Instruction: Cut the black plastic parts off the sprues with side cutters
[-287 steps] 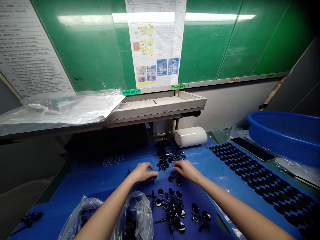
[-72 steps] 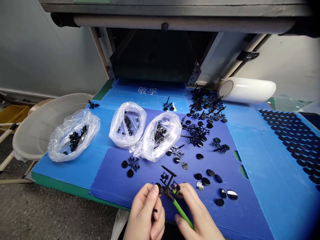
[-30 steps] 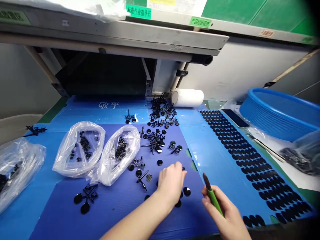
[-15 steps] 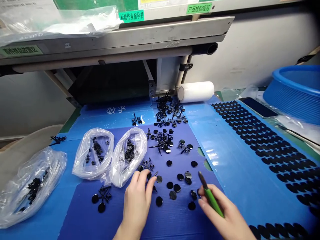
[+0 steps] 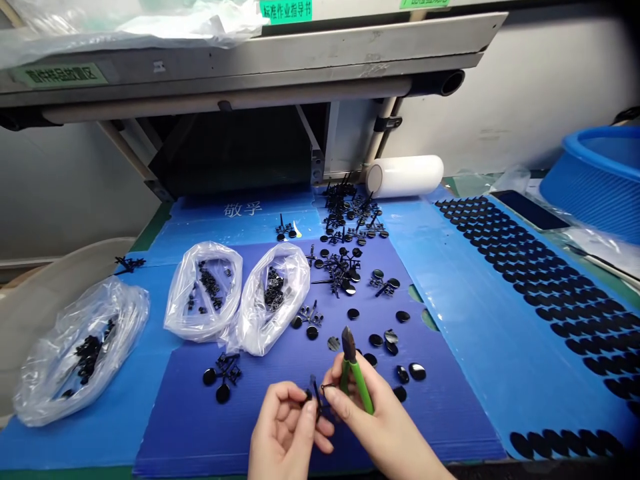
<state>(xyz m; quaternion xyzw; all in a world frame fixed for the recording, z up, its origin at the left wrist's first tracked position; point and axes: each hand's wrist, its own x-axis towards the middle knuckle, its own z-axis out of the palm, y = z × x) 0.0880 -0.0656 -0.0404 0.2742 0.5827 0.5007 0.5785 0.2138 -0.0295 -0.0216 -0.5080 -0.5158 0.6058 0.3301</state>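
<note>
1. Bottom center: left hand [image 5: 283, 430], grip holding a black part [image 5: 316, 392].
2. Adjacent, to its right: right hand [image 5: 377, 420], grip holding green-handled cutters [image 5: 363, 388], tip upward.
3. Center: black discs [image 5: 353, 314] on blue tabletop [image 5: 430, 433]; leftward, clear bags [image 5: 255, 337] containing small black pieces [image 5: 273, 291].
4. Upper center: sprue pile [image 5: 345, 208] beside white roll [image 5: 407, 176].

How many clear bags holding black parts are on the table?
3: the left bag by the pale tub, plus the middle bag and right bag, side by side. None seems hidden.

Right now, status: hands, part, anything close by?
Left hand holding small black piece. Right hand holding green-handled cutters. Loose black discs close beside right hand.
</note>
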